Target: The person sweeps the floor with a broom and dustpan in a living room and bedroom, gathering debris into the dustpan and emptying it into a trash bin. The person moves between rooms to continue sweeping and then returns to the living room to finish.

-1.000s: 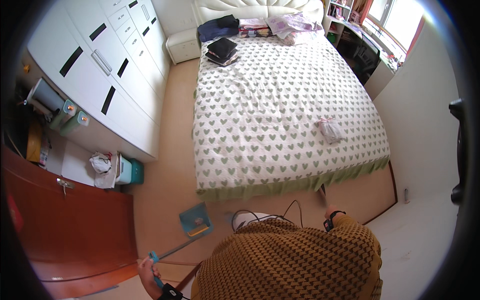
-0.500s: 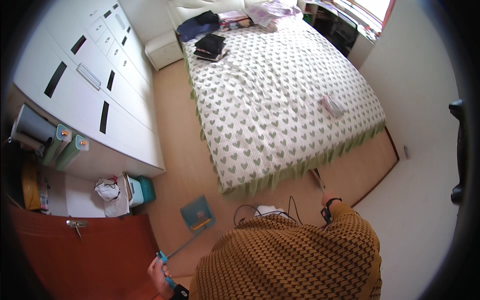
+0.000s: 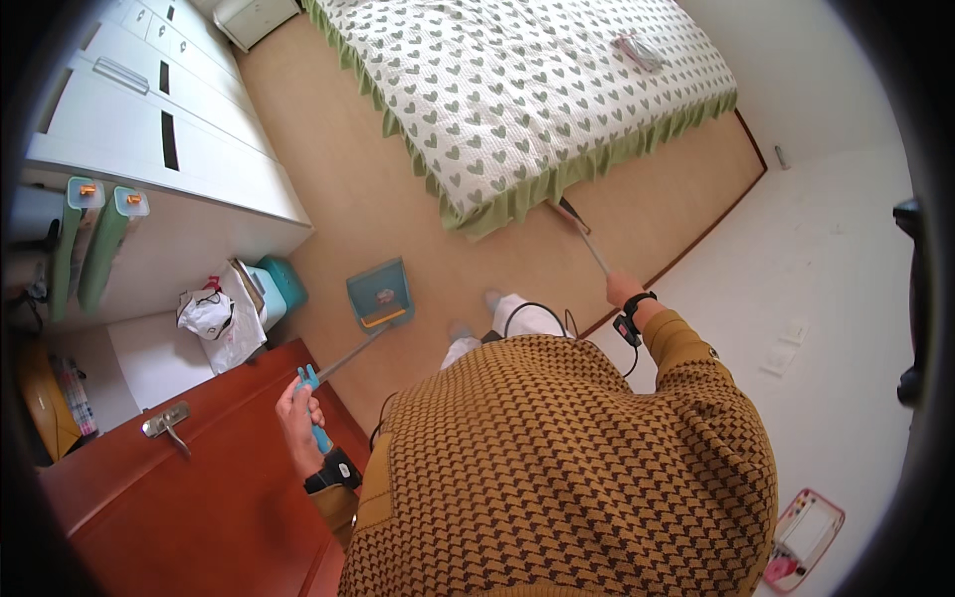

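My left hand is wrapped round the blue handle grip of a long-handled dustpan. The teal pan rests on the floor to the left of my feet, with a small bit of debris lying in it. On the other side, my right hand grips the thin pale stick of a broom. Its dark head points at the bed's foot and lies partly under the green ruffled bed skirt. The tips of the bristles cannot be made out.
The bed bears a heart-patterned cover and a clear plastic bag. White wardrobes line the left. A red-brown door stands open at lower left, near teal bins and a white bag. A white wall rises at right.
The view has tipped down and shifted toward the floor, and my feet now show. Debris is visible in the dustpan. Both hands keep their hold, and the broom head still lies by the bed skirt.
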Motion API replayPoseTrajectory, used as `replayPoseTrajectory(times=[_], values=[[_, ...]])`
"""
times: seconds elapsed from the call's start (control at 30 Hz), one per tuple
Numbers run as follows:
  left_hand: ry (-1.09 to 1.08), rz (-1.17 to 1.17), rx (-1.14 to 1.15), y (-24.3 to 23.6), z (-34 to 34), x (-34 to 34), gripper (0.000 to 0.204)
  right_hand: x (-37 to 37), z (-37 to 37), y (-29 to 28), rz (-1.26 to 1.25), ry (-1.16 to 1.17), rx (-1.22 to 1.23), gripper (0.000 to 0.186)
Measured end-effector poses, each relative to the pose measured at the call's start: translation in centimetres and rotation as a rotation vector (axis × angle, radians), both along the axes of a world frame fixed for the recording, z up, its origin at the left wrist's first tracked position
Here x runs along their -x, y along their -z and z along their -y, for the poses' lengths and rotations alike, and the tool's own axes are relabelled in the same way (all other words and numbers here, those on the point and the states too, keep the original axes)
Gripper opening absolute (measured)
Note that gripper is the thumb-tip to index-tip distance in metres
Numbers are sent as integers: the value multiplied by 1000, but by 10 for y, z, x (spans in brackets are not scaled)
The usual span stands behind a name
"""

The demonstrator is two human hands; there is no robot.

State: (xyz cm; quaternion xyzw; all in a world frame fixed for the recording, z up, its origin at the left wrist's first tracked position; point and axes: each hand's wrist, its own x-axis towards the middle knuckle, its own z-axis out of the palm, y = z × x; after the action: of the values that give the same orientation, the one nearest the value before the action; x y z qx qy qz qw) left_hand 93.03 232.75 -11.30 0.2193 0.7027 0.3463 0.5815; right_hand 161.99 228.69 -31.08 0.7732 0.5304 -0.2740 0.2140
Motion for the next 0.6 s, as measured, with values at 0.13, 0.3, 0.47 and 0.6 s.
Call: replayPoseTrajectory(times=[0.13, 0.3, 0.47, 0.6], values=[[62, -62, 45, 14, -13, 19, 49, 33, 15, -26, -6, -118, 11, 15], [82, -95, 61, 21, -16, 39, 50, 52, 30, -30, -8, -162, -23, 12], [164, -83, 89, 29, -26, 73, 52, 81, 56, -22, -27, -151, -165, 15], [282, -91, 111, 42, -46, 107, 51, 149, 76, -26, -41, -139, -134, 15]])
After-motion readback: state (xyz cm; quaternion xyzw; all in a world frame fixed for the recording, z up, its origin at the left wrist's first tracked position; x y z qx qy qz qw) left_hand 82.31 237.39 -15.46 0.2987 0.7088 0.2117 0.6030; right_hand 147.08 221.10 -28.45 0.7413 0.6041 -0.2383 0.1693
